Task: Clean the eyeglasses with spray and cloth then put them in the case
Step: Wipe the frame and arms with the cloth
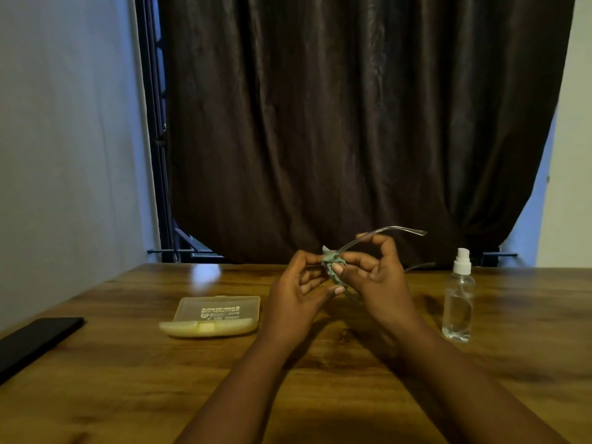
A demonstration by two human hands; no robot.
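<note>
While the dim light hides fine detail, the step in hand reads plainly as the wiping one. At the far left a dark flat object [35,339] lies at the bench's [128,379] edge, taking no part. Next along, the case [213,317] rests on the bench, pale yellow and translucent; its lid looks closed, though that cannot be told for sure. It lies near the left hand [296,294] and below it.

Above the bench's middle, both hands meet around the glasses [381,233] and the cloth [331,264]. The left hand's fingers are curled, and its fingertips pinch the bunched green cloth, with the lens presumably inside it. The right hand [376,274] grips the same bundle from the other side, thumb pressed on the cloth, fingers curled round the frame near the hinge. One clear temple arm rises up and to the right from that hand; the second shows faintly behind it, lower down. The lenses themselves are hidden by cloth and fingers.

Further right, the spray bottle [458,299] stands upright on the bench, cap on, well apart from the hands, so spraying seems done.

Judging from this, the next move calls for finishing the rub on both lenses, then folding the temple arms in. One hand must then free itself to open the case, if shut, before the glasses go inside.
</note>
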